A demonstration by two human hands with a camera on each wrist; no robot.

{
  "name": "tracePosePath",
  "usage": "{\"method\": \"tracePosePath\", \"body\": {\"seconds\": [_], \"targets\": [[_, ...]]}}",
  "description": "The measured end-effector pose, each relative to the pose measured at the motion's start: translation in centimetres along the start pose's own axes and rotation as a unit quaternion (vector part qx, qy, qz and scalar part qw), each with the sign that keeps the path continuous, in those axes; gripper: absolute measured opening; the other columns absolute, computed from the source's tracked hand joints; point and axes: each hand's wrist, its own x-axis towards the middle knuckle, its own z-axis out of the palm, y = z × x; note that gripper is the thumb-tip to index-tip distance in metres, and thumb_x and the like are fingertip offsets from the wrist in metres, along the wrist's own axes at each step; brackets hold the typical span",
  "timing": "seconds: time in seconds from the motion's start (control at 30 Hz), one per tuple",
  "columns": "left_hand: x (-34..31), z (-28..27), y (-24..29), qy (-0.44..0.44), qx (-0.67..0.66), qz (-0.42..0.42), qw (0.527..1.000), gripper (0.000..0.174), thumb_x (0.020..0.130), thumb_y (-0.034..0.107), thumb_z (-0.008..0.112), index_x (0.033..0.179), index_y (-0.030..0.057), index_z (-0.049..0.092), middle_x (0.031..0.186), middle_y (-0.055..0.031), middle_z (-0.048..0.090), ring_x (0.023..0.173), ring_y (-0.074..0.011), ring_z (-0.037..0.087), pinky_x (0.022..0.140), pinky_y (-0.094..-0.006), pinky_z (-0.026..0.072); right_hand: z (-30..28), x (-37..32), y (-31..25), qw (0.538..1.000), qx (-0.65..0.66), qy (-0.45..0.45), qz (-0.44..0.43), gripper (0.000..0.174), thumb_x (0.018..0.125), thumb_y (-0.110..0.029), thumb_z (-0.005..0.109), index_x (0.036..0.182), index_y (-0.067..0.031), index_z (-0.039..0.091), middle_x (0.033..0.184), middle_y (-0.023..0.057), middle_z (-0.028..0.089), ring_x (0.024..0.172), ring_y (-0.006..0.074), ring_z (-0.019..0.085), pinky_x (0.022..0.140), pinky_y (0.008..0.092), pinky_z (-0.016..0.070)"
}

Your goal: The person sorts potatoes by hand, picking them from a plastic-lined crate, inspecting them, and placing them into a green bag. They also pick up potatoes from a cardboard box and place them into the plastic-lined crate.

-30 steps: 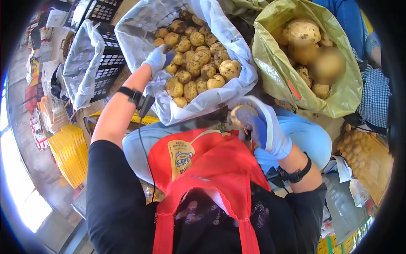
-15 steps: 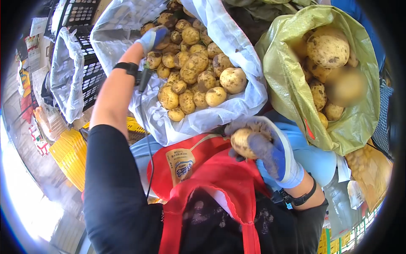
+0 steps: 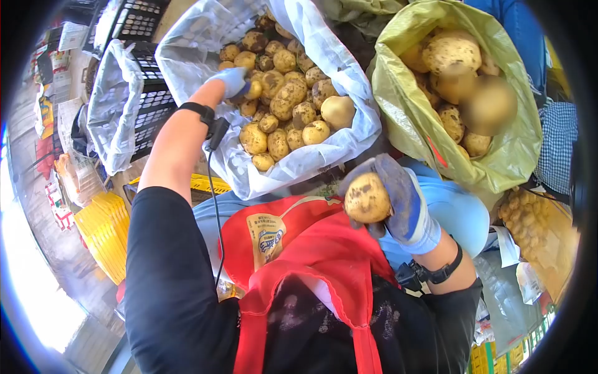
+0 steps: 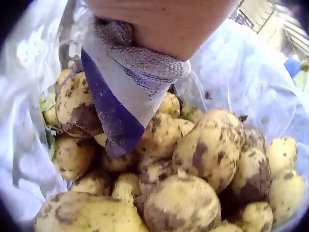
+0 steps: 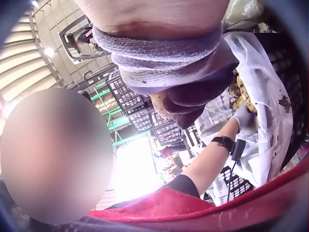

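My gloved left hand (image 3: 232,81) reaches among soil-marked potatoes (image 3: 288,100) in a container with a white plastic liner (image 3: 187,53). Its thumb and fingers are around a potato (image 4: 75,108) at the left of the pile in the left wrist view; part of that grip is hidden behind the glove. Above my lap, the gloved right hand (image 3: 405,206) holds a single round potato (image 3: 367,197) with dark specks, its broad side facing up. Only a sliver of this potato (image 5: 161,106) shows under the glove in the right wrist view.
An olive woven bag (image 3: 392,81) with large potatoes stands to the right. Left of the lined container is a black crate (image 3: 152,103) with a white liner. Yellow crates (image 3: 103,234) lie farther left. A filled tan sack (image 3: 542,234) lies at far right.
The left hand has shifted across the pile, last toward me, and its fingers have closed round a potato. My right hand has turned its potato, so a broad, lighter face shows.
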Motion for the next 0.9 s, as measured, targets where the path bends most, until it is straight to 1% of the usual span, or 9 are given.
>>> {"method": "tracePosePath", "body": {"seconds": [0.13,0.23,0.33,0.4,0.47,0.6,0.63,0.7,0.9], "targets": [[-8.3,-2.9,-0.8,0.031,-0.503,-0.031,0.863,0.024,0.090,0.009,0.051,0.113,0.0061,0.056,0.077,-0.0088,0.057,0.045,-0.0148,0.046,0.039,-0.0310,0.0362,0.1,0.7,4.3,0.995,0.010,0.025,-0.096,0.057,0.101,-0.046,0.036,0.104,0.0058,0.059,0.083,0.0146,0.068,0.065,0.0177,0.064,0.056,0.0265,0.0516],[-10.7,-2.6,0.0,0.060,-0.518,-0.031,0.853,0.023,0.089,0.009,0.050,0.112,0.0062,0.056,0.078,-0.0089,0.058,0.047,-0.0167,0.049,0.041,-0.0322,0.0387,0.1,0.9,3.9,0.971,-0.055,-0.048,-0.226,0.045,0.101,-0.032,0.038,0.100,0.0048,0.063,0.099,0.0161,0.068,0.083,0.0210,0.066,0.073,0.0317,0.0551],[-11.0,-1.0,1.0,0.113,-0.419,0.141,0.890,0.031,0.090,0.005,0.050,0.121,0.0043,0.054,0.096,-0.0148,0.066,0.071,-0.0236,0.064,0.056,-0.0363,0.0513,-0.6,0.9,5.4,0.970,-0.123,-0.020,-0.208,0.040,0.101,-0.030,0.043,0.103,0.0047,0.063,0.106,0.0153,0.066,0.099,0.0193,0.064,0.084,0.0324,0.0542],[-12.9,-1.4,4.3,0.127,-0.446,0.229,0.856,0.031,0.091,0.007,0.054,0.122,0.0031,0.055,0.103,-0.0144,0.067,0.084,-0.0237,0.066,0.067,-0.0352,0.0551,0.3,1.4,5.5,0.974,0.030,-0.013,-0.225,0.037,0.100,-0.027,0.044,0.109,0.0044,0.062,0.111,0.0152,0.065,0.103,0.0191,0.063,0.086,0.0324,0.0538],[-18.0,-2.0,10.7,0.076,-0.581,0.252,0.770,0.033,0.095,0.016,0.054,0.125,0.0029,0.053,0.108,-0.0145,0.065,0.093,-0.0242,0.067,0.075,-0.0341,0.0572,1.0,1.2,3.9,0.974,0.195,-0.001,-0.114,0.035,0.101,-0.021,0.044,0.121,0.0045,0.058,0.118,0.0140,0.063,0.107,0.0200,0.062,0.089,0.0322,0.0525],[-22.7,0.1,18.1,-0.151,-0.774,0.272,0.551,0.051,0.102,0.040,0.046,0.139,0.0045,0.042,0.122,-0.0210,0.060,0.101,-0.0305,0.067,0.078,-0.0381,0.0606,1.4,1.6,3.1,0.957,0.042,-0.031,-0.284,0.037,0.100,-0.018,0.043,0.125,0.0051,0.057,0.121,0.0140,0.063,0.111,0.0213,0.061,0.097,0.0328,0.0484],[-23.3,1.0,19.5,-0.270,-0.847,0.262,0.376,0.054,0.102,0.043,0.045,0.140,0.0050,0.041,0.123,-0.0212,0.059,0.100,-0.0308,0.067,0.078,-0.0388,0.0609,1.4,1.5,2.8,0.956,0.030,-0.024,-0.292,0.037,0.099,-0.017,0.043,0.125,0.0052,0.057,0.121,0.0144,0.063,0.112,0.0216,0.061,0.098,0.0332,0.0480],[-25.3,2.8,21.5,-0.173,-0.863,0.207,0.428,0.067,0.098,0.060,0.040,0.139,0.0065,0.043,0.108,-0.0180,0.066,0.086,-0.0240,0.069,0.064,-0.0352,0.0592,1.7,1.3,2.6,0.952,0.006,-0.017,-0.305,0.036,0.099,-0.016,0.043,0.124,0.0055,0.057,0.122,0.0152,0.063,0.112,0.0223,0.061,0.100,0.0341,0.0473],[-33.6,2.9,21.4,-0.026,-0.902,0.351,0.250,0.060,0.097,0.035,0.059,0.147,0.0132,0.034,0.135,-0.0218,0.053,0.110,-0.0322,0.063,0.086,-0.0412,0.0575,-0.9,2.5,4.4,0.982,0.025,0.045,-0.180,0.039,0.098,-0.031,0.050,0.124,-0.0033,0.060,0.112,0.0084,0.066,0.097,0.0189,0.065,0.082,0.0332,0.0534]]}}
